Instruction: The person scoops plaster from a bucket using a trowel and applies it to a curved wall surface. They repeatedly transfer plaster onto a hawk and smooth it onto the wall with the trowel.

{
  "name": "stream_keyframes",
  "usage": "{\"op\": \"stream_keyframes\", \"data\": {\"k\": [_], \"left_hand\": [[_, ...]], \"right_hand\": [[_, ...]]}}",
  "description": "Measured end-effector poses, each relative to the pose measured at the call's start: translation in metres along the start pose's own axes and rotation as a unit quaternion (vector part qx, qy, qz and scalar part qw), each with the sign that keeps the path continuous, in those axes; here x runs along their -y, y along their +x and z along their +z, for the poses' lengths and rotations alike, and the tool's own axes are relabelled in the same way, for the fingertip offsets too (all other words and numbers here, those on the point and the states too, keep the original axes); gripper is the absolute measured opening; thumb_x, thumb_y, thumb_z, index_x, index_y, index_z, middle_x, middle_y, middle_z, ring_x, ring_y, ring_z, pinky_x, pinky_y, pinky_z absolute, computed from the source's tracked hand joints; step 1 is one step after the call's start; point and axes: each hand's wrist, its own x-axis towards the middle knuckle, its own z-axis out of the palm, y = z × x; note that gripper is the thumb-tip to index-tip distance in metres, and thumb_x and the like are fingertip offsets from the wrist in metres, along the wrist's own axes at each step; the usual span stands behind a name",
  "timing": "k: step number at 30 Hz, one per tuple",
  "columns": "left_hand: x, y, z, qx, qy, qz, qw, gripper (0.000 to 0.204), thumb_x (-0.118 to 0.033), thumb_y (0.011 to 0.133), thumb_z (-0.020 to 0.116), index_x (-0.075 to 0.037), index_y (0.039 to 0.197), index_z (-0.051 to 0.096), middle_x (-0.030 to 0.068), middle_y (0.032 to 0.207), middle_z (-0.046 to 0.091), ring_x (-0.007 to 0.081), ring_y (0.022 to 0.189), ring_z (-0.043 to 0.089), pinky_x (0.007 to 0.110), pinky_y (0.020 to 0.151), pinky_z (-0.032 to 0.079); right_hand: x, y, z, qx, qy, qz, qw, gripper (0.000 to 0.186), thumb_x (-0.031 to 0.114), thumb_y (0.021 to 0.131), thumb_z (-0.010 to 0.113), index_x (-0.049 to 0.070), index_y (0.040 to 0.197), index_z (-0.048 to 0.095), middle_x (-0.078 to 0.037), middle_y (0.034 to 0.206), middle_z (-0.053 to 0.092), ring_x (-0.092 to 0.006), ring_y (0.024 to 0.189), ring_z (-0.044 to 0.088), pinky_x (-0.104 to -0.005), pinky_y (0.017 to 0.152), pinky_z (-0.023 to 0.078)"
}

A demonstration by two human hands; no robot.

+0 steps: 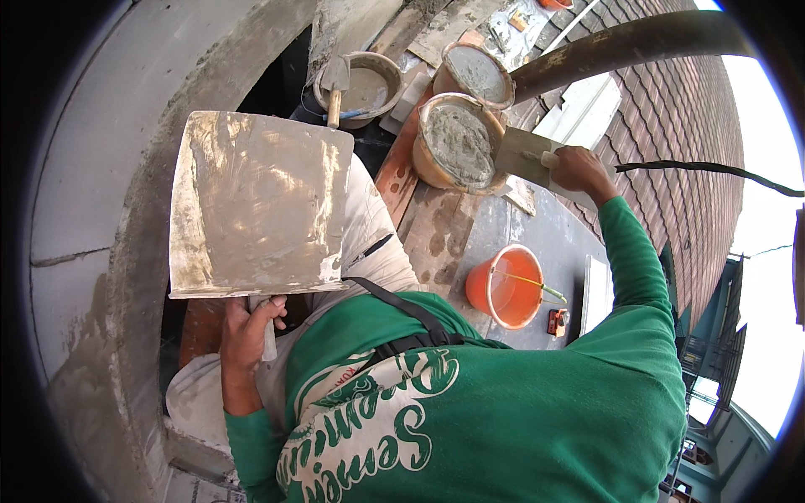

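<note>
My left hand [256, 323] grips the handle of a square plasterer's hawk [260, 201], whose plate is smeared with grey-beige mortar. My right hand [583, 176] is closed on the handle of a flat steel trowel [521, 155], its blade at the right edge of a bucket of lumpy grey mortar [455, 143]. A smaller pointed trowel [337, 75] with a wooden handle rests on a round basin [371, 86] behind the hawk. Another bucket [474, 69] of grey mix stands just beyond the mortar bucket.
A curved grey wall [92, 218] fills the left. Planks [436, 235] and a grey board hold an orange bucket [481, 285] and a small red-black object [558, 323]. A dark pipe [629, 46] and black cable [704, 168] cross the tiled roof [688, 235] at right.
</note>
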Motion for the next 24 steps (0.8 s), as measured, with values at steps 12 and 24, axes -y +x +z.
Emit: {"op": "stream_keyframes", "data": {"k": [12, 24], "left_hand": [[-0.012, -0.007, 0.006, 0.033, 0.023, -0.051, 0.998, 0.035, -0.008, 0.086, 0.073, -0.001, 0.119, 0.061, 0.0052, 0.088, 0.064, 0.0115, 0.064, 0.059, 0.028, 0.053, 0.051], [-0.041, 0.008, 0.032, 0.041, 0.018, -0.057, 0.997, 0.036, -0.01, 0.086, 0.074, -0.001, 0.119, 0.061, 0.004, 0.087, 0.064, 0.0111, 0.064, 0.058, 0.028, 0.054, 0.049]], "right_hand": [[0.084, 0.069, 0.077, 0.158, 0.426, 0.017, 0.891, 0.027, 0.021, 0.083, 0.068, -0.001, 0.068, 0.071, -0.009, 0.056, 0.063, -0.0192, 0.044, 0.06, -0.0379, 0.045, 0.046], [0.082, 0.091, 0.085, 0.097, 0.358, 0.045, 0.928, 0.033, 0.027, 0.075, 0.065, -0.002, 0.062, 0.071, -0.016, 0.061, 0.069, -0.0288, 0.059, 0.07, -0.0421, 0.064, 0.056]]}}
